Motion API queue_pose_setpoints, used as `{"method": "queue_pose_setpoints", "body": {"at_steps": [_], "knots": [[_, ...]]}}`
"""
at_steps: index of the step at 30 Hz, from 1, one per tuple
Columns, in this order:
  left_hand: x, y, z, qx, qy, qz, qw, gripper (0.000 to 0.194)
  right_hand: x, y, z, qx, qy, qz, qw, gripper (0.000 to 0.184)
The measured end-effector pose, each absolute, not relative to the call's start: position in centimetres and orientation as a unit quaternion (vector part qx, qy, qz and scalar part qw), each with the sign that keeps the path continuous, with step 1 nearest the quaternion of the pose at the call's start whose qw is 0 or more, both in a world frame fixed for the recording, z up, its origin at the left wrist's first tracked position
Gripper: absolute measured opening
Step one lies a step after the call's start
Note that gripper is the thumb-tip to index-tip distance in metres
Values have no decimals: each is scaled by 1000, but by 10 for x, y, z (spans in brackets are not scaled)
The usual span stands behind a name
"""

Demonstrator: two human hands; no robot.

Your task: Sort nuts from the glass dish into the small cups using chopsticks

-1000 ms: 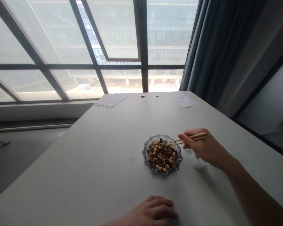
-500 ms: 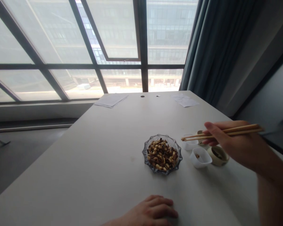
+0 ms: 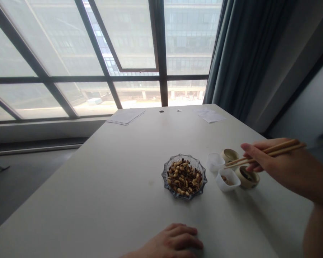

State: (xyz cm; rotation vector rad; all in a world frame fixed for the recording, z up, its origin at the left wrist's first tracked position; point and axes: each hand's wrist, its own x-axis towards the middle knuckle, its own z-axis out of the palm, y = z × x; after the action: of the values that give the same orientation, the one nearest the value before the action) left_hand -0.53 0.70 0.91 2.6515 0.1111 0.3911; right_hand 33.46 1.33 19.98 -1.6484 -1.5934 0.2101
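Two wooden chopsticks [image 3: 284, 144], pinched in the right hand [image 3: 274, 161], end near a squarish plastic cup [image 3: 228, 186], just right of a scalloped glass bowl [image 3: 164, 175] of peanuts [image 3: 179, 172] and seeds [image 3: 197, 182]. Smooth white table [image 3: 104, 190] spreads left to its straight edge; the left hand [image 3: 174, 239] rests on it, loosely spread.

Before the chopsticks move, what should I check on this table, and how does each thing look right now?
1. Chopsticks held in the right hand: ok.
2. Left hand clear of the glass bowl: ok, it lies on the table in front.
3. Glass bowl upright, with nuts and seeds inside: ok.
4. Front white container upright: ok, with some brownish pieces in it.
5. Chopstick tips clear of both white containers: cannot tell.
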Motion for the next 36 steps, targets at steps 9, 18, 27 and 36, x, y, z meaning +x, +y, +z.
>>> {"method": "queue_pose_setpoints", "body": {"at_steps": [9, 18, 27, 36], "knots": [[-6, 7, 13, 965, 41, 126, 227, 20, 282, 42, 181, -626, -647, 218, 377, 48], [-6, 6, 5, 967, 41, 132, 213, 21, 260, 65, 145, -574, -665, 288, 382, 51], [-8, 10, 2, 965, 31, 137, 222, 17, 253, 63, 144, -580, -681, 236, 380, 50], [-7, 9, 5, 966, 31, 130, 222, 18, 306, 22, 200, -650, -602, 166, 434, 47]]}}
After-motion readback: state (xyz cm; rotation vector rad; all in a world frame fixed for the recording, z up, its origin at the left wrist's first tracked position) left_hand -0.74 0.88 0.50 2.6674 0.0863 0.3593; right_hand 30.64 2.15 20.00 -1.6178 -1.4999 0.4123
